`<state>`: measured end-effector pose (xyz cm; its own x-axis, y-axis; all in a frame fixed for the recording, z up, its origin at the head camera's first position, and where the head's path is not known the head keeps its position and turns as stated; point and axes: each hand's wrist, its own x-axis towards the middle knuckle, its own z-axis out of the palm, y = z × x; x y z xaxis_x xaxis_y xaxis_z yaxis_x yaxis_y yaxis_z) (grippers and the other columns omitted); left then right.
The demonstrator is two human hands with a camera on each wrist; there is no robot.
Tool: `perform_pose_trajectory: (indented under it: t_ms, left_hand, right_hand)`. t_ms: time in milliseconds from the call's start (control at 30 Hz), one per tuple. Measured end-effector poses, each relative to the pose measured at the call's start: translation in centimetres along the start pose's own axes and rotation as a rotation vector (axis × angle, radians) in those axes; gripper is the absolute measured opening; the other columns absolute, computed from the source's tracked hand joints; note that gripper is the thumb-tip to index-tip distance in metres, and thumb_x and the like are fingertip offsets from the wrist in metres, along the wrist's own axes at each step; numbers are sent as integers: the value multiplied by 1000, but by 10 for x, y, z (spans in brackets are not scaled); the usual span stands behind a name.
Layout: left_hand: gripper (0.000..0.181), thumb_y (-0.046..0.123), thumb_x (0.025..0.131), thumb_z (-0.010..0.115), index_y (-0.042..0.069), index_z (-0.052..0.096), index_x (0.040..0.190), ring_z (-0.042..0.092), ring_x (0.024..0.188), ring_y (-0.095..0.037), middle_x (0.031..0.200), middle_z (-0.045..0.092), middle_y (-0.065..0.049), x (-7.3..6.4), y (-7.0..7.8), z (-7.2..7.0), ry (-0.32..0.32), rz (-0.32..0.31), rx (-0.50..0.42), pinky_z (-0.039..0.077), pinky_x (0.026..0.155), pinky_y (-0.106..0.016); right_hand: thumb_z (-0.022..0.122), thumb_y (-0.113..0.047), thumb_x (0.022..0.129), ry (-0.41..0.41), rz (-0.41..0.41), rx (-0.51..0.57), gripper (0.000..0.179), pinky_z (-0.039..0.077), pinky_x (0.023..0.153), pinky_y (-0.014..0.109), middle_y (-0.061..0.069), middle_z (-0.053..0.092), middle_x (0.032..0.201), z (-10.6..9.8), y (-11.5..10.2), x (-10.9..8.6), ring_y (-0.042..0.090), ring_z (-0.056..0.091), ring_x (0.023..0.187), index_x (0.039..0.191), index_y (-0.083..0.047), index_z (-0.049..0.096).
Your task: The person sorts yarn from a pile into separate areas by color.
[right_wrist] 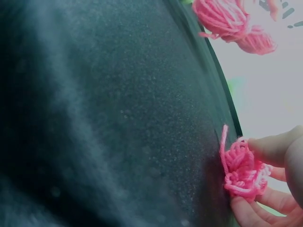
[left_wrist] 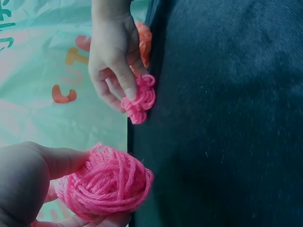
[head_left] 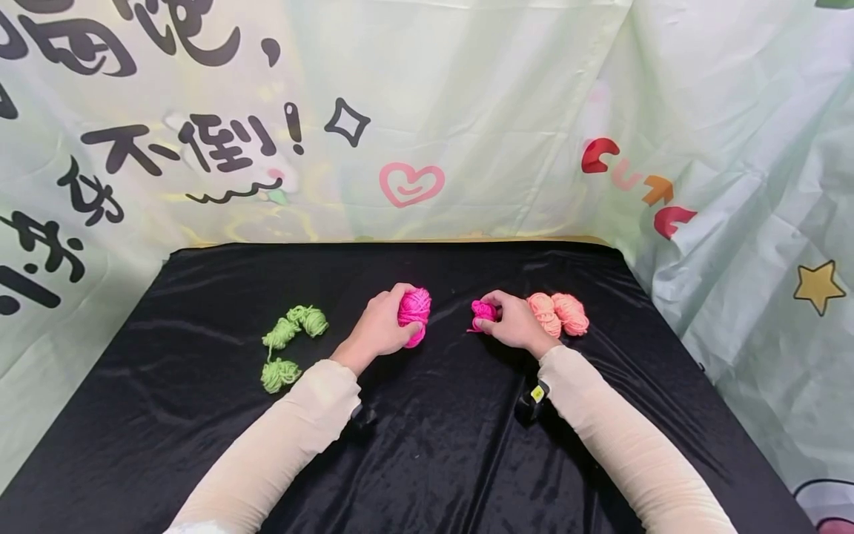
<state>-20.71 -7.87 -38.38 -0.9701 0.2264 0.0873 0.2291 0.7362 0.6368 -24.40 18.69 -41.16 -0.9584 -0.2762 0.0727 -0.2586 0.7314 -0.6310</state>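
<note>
In the head view my left hand [head_left: 382, 324] grips a larger bundle of hot pink yarn [head_left: 416, 311] near the middle of the table. Its wound strands show closely in the left wrist view, between thumb and fingers. To the right, my right hand [head_left: 517, 319] pinches a smaller pink yarn bundle [head_left: 482, 314], with a short loose end sticking out. The right wrist view shows this small bundle [right_wrist: 246, 170] between thumb and fingertips, its loops uneven. The two pink bundles are apart from each other.
Peach yarn bundles [head_left: 570, 314] lie just right of my right hand. Green yarn bundles [head_left: 283, 334], joined by a strand, lie on the left. A black cloth [head_left: 427, 460] covers the table, and a printed curtain [head_left: 467, 111] hangs behind it.
</note>
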Motion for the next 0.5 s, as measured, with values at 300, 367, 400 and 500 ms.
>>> perform_pose_trajectory:
  t_ms: [300,367,400,500]
  left_hand:
    - [64,22,79,80,16,47,134,54,105,-27,115,56,-12,7,7,10,-29,-36,-16,54,80,-40]
    - [64,23,79,80,16,46,134,54,104,-26,115,56,-11,9,9,12,-35,-43,-17,54,79,-40]
    - [64,23,80,80,16,46,134,54,104,-26,115,55,-11,10,10,13,-36,-45,-17,54,79,-40]
    - [63,24,80,79,16,47,134,54,104,-26,115,56,-11,13,12,16,-38,-46,-15,54,80,-40]
  right_hand:
    - [76,-20,85,-7,8,10,43,51,73,35,14,64,104,-1,0,0,23,62,84,120,-1,59]
    - [76,-21,85,-6,7,6,44,51,75,37,15,64,107,-1,0,0,25,62,87,120,-1,59]
    - [76,-21,85,-5,6,6,43,51,76,38,16,64,108,-2,0,0,25,62,89,120,-1,59]
    - [75,-20,86,0,-3,11,43,51,78,40,17,63,111,-2,0,0,27,63,91,120,-1,59]
